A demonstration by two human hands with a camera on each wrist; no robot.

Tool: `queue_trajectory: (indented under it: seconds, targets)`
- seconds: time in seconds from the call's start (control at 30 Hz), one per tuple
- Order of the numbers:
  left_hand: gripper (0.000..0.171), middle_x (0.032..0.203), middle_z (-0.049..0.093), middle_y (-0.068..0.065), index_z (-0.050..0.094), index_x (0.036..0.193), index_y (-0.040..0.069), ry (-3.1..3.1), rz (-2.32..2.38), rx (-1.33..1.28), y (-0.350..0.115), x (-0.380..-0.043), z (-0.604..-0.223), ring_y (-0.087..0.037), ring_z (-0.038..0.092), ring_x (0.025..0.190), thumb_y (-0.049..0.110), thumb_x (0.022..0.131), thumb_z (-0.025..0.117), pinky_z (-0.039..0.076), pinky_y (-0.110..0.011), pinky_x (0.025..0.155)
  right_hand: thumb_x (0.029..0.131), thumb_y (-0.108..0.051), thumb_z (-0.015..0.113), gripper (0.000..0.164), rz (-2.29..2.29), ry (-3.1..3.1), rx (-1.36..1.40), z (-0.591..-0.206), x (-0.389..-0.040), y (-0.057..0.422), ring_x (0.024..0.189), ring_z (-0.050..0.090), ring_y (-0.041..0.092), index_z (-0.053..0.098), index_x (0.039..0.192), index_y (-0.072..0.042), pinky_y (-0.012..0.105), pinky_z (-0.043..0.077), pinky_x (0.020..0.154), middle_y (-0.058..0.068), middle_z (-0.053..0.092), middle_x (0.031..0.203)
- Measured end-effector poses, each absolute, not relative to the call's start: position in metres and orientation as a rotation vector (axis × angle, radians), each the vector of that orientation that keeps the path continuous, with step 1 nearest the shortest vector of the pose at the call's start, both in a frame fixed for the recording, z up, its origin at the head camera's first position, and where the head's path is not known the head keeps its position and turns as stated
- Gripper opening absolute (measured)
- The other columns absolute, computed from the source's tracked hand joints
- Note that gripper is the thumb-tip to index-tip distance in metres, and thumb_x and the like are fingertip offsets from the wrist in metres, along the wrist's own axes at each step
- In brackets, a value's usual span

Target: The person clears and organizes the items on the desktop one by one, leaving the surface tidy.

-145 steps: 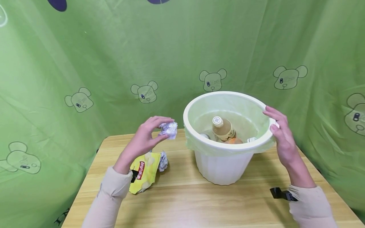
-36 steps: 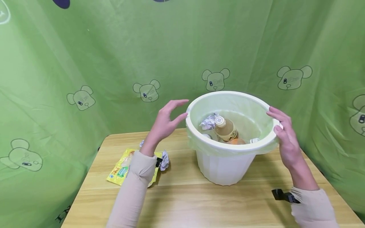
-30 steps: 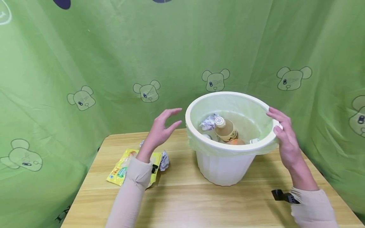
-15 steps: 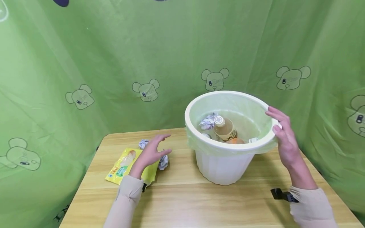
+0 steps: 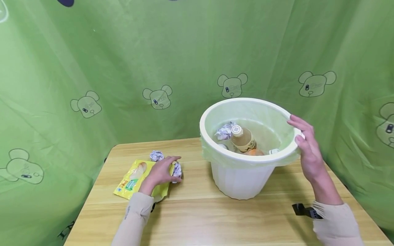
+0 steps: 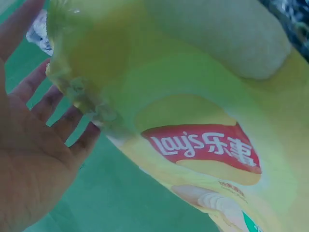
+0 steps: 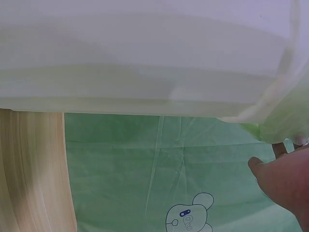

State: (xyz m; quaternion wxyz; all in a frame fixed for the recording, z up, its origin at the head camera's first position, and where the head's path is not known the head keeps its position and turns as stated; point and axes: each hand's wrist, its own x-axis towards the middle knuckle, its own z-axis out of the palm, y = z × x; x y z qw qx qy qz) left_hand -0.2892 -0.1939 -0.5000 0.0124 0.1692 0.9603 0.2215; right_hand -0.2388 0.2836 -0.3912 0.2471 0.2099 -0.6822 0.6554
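Note:
In the head view my left hand [image 5: 160,171] reaches over a yellow Lay's chip bag [image 5: 130,177], thumb and fingers spread either side of a crumpled paper ball [image 5: 177,169]. The left wrist view shows those fingers fairly straight by the bag's edge, the paper ball [image 6: 39,35] beyond them. A second paper ball [image 5: 157,155] lies behind the bag. My right hand [image 5: 309,150] grips the right rim of a white trash can [image 5: 241,182], fingers over the edge. Its green liner [image 7: 285,116] shows beside that hand in the right wrist view.
Inside the trash can lie a brown drink bottle [image 5: 243,139], a crumpled paper ball [image 5: 224,132], an orange round thing [image 5: 254,152] and white-capped items partly hidden by the rim. The wooden table [image 5: 197,218] backs onto a green curtain [image 5: 184,51] with bear-head prints.
A paper ball held by my left hand went into the trash can. That hand then drew back left and lowered to the paper ball beside the chip bag. My right hand stays on the rim.

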Motion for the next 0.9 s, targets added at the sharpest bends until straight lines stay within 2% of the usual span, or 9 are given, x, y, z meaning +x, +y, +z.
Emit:
queue_trajectory:
  seconds: [0.37, 0.73, 0.9]
  targets:
    - [0.068, 0.142, 0.063, -0.008, 0.063, 0.139, 0.017, 2.992, 0.73, 0.563, -0.193, -0.2897, -0.5054, -0.035, 0.06, 0.128, 0.023, 0.077, 0.092, 0.047, -0.055, 0.113, 0.103, -0.013, 0.039, 0.049, 1.781, -1.845, 0.583, -0.3921, -0.2398, 0.2842, 0.148, 0.027, 0.025, 0.053, 0.147, 0.001, 0.025, 0.025, 0.121, 0.005, 0.037, 0.16]
    - [0.063, 0.133, 0.066, -0.005, 0.065, 0.133, 0.015, 2.95, 0.888, 0.561, -0.1927, -0.2931, -0.5043, -0.032, 0.064, 0.12, 0.02, 0.077, 0.092, 0.054, -0.05, 0.106, 0.103, -0.013, 0.038, 0.048, 1.777, -1.837, 0.594, -0.393, -0.2401, 0.2843, 0.148, 0.027, 0.025, 0.053, 0.147, 0.001, 0.025, 0.023, 0.122, 0.005, 0.038, 0.16]
    - [0.064, 0.13, 0.066, -0.003, 0.064, 0.136, 0.018, 2.926, 1.021, 0.558, -0.192, -0.2927, -0.501, -0.03, 0.063, 0.119, 0.02, 0.078, 0.092, 0.053, -0.049, 0.106, 0.102, -0.012, 0.038, 0.049, 1.765, -1.839, 0.594, -0.3933, -0.2404, 0.2843, 0.148, 0.028, 0.024, 0.053, 0.147, 0.001, 0.026, 0.022, 0.122, 0.005, 0.039, 0.159]
